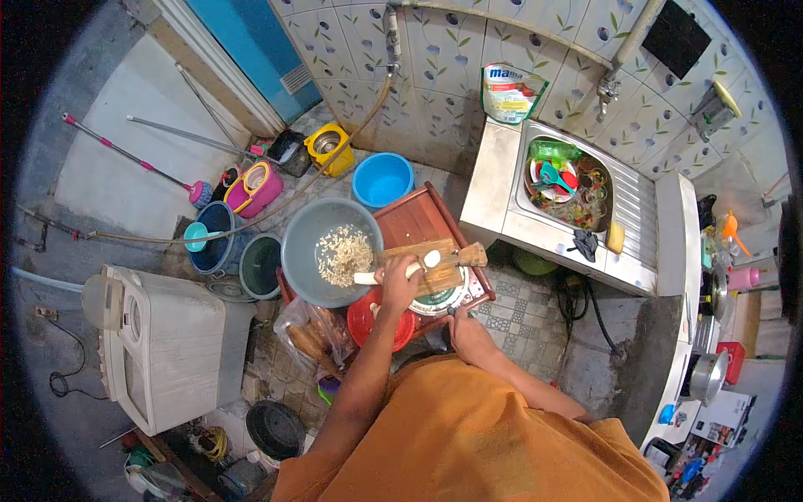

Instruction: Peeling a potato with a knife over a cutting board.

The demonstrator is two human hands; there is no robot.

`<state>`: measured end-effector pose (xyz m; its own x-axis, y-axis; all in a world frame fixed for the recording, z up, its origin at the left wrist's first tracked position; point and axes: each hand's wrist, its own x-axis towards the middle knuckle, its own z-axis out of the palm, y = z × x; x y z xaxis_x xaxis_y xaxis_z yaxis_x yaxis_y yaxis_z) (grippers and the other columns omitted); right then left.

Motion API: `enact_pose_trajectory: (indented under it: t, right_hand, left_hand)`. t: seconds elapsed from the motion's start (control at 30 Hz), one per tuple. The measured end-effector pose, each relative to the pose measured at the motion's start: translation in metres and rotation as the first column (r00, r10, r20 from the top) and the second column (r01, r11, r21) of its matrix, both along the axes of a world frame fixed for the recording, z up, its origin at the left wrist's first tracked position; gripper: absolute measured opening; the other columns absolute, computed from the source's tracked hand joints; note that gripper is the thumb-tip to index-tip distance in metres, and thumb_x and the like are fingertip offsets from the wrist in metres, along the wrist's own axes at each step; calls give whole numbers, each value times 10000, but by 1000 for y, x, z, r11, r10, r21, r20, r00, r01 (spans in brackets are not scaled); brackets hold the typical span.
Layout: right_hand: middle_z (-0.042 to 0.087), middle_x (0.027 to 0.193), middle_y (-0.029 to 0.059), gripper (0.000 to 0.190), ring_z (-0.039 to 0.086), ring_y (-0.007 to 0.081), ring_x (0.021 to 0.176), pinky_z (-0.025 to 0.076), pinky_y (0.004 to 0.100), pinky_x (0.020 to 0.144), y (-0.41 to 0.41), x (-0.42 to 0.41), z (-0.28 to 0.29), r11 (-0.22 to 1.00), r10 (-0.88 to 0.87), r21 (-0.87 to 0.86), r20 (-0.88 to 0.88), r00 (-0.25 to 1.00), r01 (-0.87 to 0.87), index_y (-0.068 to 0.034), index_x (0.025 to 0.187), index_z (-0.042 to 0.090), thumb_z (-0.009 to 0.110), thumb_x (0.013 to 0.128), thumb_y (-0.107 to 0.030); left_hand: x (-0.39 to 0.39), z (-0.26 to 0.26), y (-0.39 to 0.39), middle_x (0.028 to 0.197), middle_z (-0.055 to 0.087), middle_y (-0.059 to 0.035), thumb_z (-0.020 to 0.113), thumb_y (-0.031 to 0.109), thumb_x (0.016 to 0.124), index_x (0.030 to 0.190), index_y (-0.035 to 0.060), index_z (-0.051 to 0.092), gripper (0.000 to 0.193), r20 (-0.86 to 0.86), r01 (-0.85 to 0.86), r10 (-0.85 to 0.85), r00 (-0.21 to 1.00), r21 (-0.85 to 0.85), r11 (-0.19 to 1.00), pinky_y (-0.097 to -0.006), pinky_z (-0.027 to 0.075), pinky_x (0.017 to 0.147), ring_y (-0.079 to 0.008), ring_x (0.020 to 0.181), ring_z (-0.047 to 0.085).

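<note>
My left hand (399, 283) grips a pale, peeled root (367, 278), possibly cassava, and presses it on a wooden chopping board (448, 280). A white cut piece (432, 258) rests on the board just beyond the root's right end. The dark handle of a knife is in my right hand (472, 337); its blade (429, 284) slants up across the board beside my left fingers. The board lies partly over a white and green round lid or container top (439, 302). Left of it, a large grey basin (301, 245) holds many small pale chopped pieces (344, 254).
Under the board is a low reddish wooden table (414, 216). A red tub (361, 320) and a plastic bag of brown roots (313, 332) sit nearer me. A blue basin (382, 180) stands beyond. The sink (533, 207) with dishes is to the right, a washing machine (175, 345) left.
</note>
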<state>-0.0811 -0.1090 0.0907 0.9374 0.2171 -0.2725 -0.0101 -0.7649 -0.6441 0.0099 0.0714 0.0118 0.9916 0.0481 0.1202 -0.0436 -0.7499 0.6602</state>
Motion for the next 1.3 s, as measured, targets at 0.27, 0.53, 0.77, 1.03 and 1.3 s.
enact_pose_trajectory:
  t: [0.27, 0.53, 0.77, 1.03, 1.3]
  right_hand:
    - [600, 655, 299, 315, 620, 467, 644, 501, 548, 562, -1, -1, -1, 999, -35, -3, -70, 997, 35, 48, 978, 412, 418, 984, -267]
    - [576, 670, 315, 294, 589, 495, 661, 459, 559, 566, 13, 18, -20, 996, -48, 72, 1, 999, 47, 57, 968, 411, 411, 982, -236]
    - [587, 715, 311, 296, 598, 481, 705, 463, 544, 606, 10, 24, -26, 999, -20, 30, 13, 1000, 20, 61, 960, 438, 426, 974, -235]
    - [600, 761, 331, 316, 602, 497, 759, 466, 559, 658, 8, 24, 10, 996, -85, -31, -189, 978, 81, 66, 970, 438, 422, 972, -249]
    - [615, 910, 338, 358, 626, 462, 850, 491, 539, 764, 22, 66, -32, 989, 117, -73, -172, 978, -131, 85, 1036, 454, 417, 974, -265]
  left_hand:
    - [2, 2, 1, 1019, 605, -58, 717, 202, 758, 969, 110, 597, 260, -58, -3, 2, 998, -27, 1000, -449, 263, 917, -263, 1057, 516]
    - [3, -2, 3, 998, 599, -67, 696, 218, 779, 966, 110, 604, 234, -35, 23, -23, 999, -26, 999, -444, 269, 902, -268, 1019, 524]
    - [6, 0, 3, 995, 609, -87, 679, 220, 815, 972, 93, 609, 214, -44, 24, -23, 999, 23, 999, -437, 276, 897, -280, 1015, 531]
    - [6, 1, 4, 985, 605, -77, 697, 206, 799, 968, 96, 601, 224, -31, 40, -41, 999, -20, 999, -445, 279, 897, -287, 1012, 529]
    - [3, 1, 7, 1034, 592, -77, 698, 232, 808, 982, 118, 626, 219, -69, 52, -52, 996, -12, 999, -438, 257, 927, -277, 1048, 512]
